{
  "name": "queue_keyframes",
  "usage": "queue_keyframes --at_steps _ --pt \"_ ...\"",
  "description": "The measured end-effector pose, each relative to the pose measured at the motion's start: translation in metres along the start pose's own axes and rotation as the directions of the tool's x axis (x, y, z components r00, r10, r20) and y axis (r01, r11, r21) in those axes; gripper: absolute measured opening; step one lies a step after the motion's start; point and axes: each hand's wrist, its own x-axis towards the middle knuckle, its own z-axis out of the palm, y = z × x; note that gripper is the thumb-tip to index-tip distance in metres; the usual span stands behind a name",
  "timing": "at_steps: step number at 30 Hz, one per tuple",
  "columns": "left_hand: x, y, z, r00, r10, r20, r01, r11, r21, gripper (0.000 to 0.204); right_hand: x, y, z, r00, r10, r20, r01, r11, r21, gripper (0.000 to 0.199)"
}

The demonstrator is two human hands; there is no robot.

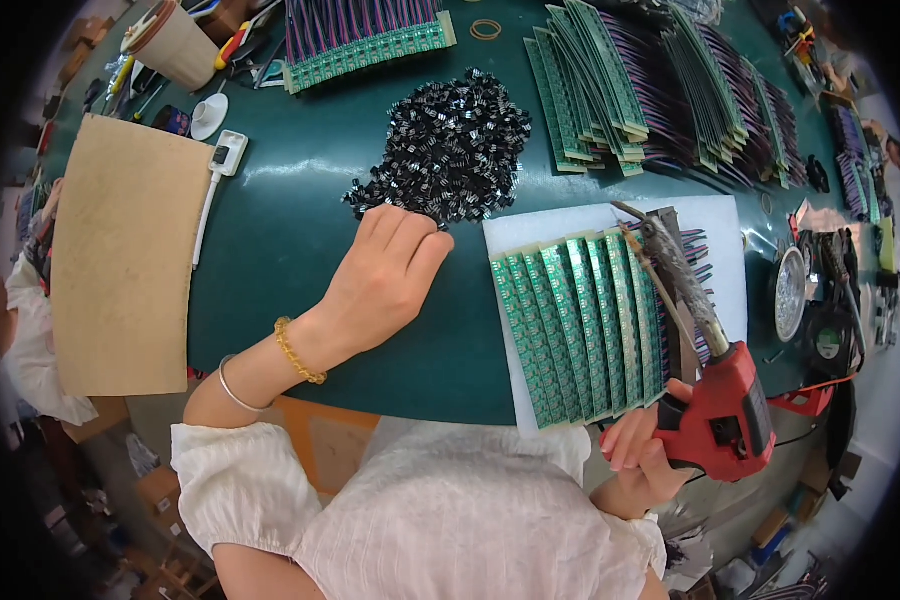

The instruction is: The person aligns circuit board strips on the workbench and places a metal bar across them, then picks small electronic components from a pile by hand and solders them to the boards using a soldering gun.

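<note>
My left hand (385, 270) is at the near edge of a heap of small black parts with shiny metal pins (455, 150). Its fingers are curled down and pinched together; their tips are hidden, so I cannot make out what is between them. My right hand (645, 450) is closed round the grip of a red and black soldering gun (720, 420). The gun's long metal barrel points up and away, over the right side of a row of green circuit board strips (580, 320). These strips lie overlapping on a white foam sheet (730, 300).
Wired board stacks stand at the back, one in the middle (370, 55) and more at the right (610, 100). A brown board (130, 260) lies left, beside a white cable (207, 215). A cup (175, 45) and hand tools are far left, a round metal dish (790, 295) right.
</note>
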Motion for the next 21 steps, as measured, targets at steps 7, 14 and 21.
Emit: queue_keyframes --at_steps 7,14,21 --pt "0.014 0.037 -0.031 0.888 -0.281 0.363 0.453 0.41 -0.792 0.012 -0.004 0.012 0.009 0.992 0.093 -0.088 -0.123 0.883 -0.452 0.065" --pt "0.016 0.094 -0.03 0.903 -0.366 0.225 0.277 0.096 -0.956 0.018 0.009 -0.003 0.036 0.957 0.229 0.177 -0.149 0.915 -0.375 0.065" --pt "0.012 0.111 -0.012 0.932 -0.361 0.025 0.175 0.388 -0.905 0.022 0.01 -0.004 0.042 0.938 0.343 0.054 -0.326 0.922 -0.208 0.051"
